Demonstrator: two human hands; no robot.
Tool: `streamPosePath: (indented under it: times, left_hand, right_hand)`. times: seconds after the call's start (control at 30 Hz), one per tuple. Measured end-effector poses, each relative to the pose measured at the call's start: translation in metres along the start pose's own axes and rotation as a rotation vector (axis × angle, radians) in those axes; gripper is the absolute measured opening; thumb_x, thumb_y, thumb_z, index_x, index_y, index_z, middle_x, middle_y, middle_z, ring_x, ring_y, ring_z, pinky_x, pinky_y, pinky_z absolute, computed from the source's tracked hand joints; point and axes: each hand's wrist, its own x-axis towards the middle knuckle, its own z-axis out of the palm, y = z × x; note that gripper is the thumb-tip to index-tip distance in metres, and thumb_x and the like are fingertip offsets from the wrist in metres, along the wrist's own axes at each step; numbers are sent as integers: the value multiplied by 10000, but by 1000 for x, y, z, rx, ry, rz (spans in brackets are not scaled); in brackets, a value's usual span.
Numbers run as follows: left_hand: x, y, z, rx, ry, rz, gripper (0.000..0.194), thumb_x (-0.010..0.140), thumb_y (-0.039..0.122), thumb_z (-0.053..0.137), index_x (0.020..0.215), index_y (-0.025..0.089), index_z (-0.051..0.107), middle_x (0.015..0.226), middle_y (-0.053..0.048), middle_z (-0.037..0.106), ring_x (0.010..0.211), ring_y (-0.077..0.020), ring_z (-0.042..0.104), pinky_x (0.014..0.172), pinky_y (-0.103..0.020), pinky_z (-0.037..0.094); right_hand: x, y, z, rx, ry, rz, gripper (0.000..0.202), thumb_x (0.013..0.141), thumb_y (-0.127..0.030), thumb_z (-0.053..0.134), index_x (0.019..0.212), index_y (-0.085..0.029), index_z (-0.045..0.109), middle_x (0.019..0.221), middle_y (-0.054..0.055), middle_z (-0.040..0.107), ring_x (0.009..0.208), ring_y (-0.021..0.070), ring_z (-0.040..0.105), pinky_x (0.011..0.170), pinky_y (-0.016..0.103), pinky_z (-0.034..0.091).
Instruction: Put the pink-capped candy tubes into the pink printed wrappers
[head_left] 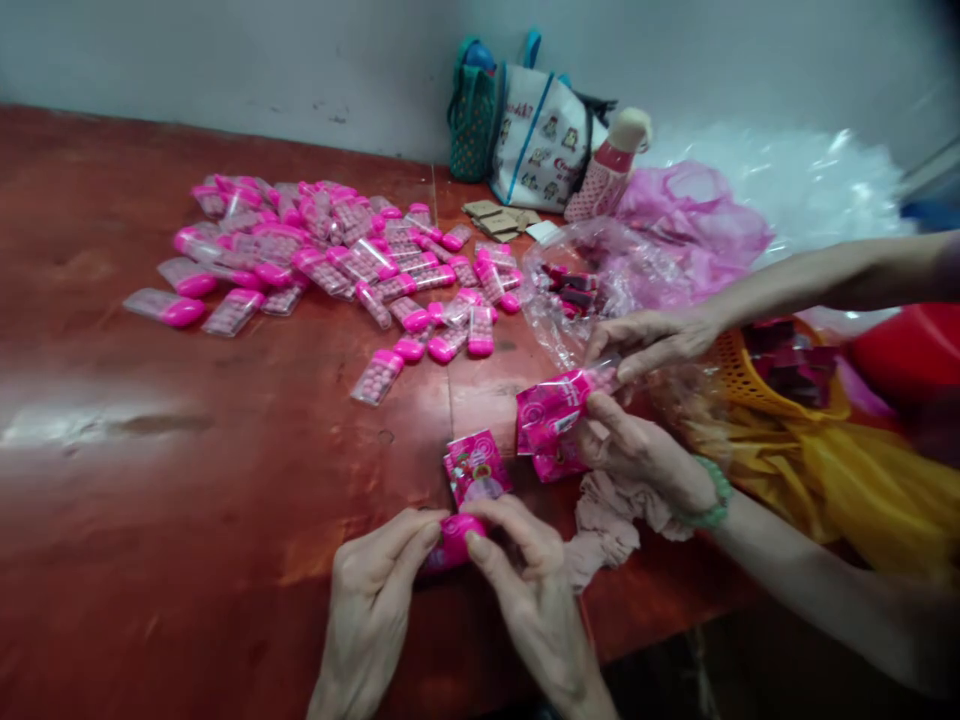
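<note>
Between the fingertips of my left hand (pixel 373 605) and my right hand (pixel 534 590) is a glossy pink candy container (pixel 459 538). Both hands are closed on it from opposite sides. My fingers hide much of it, and I cannot tell whether part of it sits inside a wrapper. Just beyond lies a printed pink packet (pixel 477 466) on the red table (pixel 225 500). To the right, another person's hands (pixel 637 440) hold a clear container of pink candies (pixel 602 376) at a pink packet (pixel 553 408). That person wears a green bead bracelet (pixel 712 492).
Many pink-capped candy containers (pixel 375 252) lie heaped across the table's back. Behind stand a white printed bag (pixel 540 140) and a bottle (pixel 613 160). At right are clear plastic, an orange basket (pixel 739 375), yellow cloth (pixel 847 480) and a crumpled beige cloth (pixel 604 530).
</note>
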Motion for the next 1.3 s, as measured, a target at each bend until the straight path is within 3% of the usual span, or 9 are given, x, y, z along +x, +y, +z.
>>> streamPosePath:
  times: [0.13,0.23,0.33,0.4,0.63,0.87,1.1,1.2,1.3]
  left_hand:
    - [2,-7,-5,-90,39,-5,156,677,217,658,797,271,743,755,13,721,663,-158,641,642,-185,490]
    - [4,-8,-7,-279,127,-188,138,597,283,726,730,251,745,774,-15,729,716,-185,657,687,-205,508]
    - [4,-3,-2,-644,197,-439,397,516,400,757,871,227,717,824,-64,726,731,-250,664,643,-298,543]
    - [4,2,5,-812,228,-510,529,442,407,789,917,194,693,849,-88,721,748,-281,661,639,-334,548]
    - [1,13,30,-899,295,-514,180,584,268,745,750,230,687,759,-12,704,809,-250,641,759,-363,522]
    - [3,20,33,-1024,347,-502,115,637,298,707,711,213,681,770,-40,692,821,-240,632,683,-333,532]
    - [4,25,29,-1055,285,-547,127,618,209,728,696,123,676,662,-45,666,676,-174,628,652,-267,510]
    - [6,29,32,-1111,213,-588,132,607,195,738,699,122,677,649,-49,666,666,-174,629,654,-272,506]
    - [10,29,34,-1156,243,-599,163,635,256,725,725,128,679,672,-50,668,666,-170,628,656,-275,506]
  right_hand:
    - [-4,-1,10,-23,86,-89,189,818,-186,551,973,-251,636,838,10,615,836,176,568,758,266,440]
    - [-9,1,19,-24,192,-73,191,814,-209,552,976,-278,625,885,9,625,877,188,572,780,271,445]
    - [-11,5,25,49,323,-2,173,817,-273,545,981,-280,599,866,13,632,809,187,596,708,269,491]
    - [-9,7,28,122,368,1,158,813,-301,547,961,-266,592,803,13,635,727,176,612,631,258,520]
    - [-9,1,35,136,471,-44,167,817,-304,538,959,-249,605,793,11,659,701,170,653,610,249,568]
    - [-8,0,37,23,444,-77,223,806,-234,537,1004,-265,635,939,32,674,881,242,640,759,358,562]
    - [-25,16,52,4,366,-97,332,772,-174,568,1073,-306,614,934,23,688,835,255,659,699,362,586]
    - [-28,22,55,-3,426,-69,347,766,-176,578,1087,-302,607,939,26,690,832,258,661,693,364,588]
    - [-22,22,52,-26,488,-56,317,746,-203,608,1048,-298,631,970,27,681,905,273,643,731,382,578]
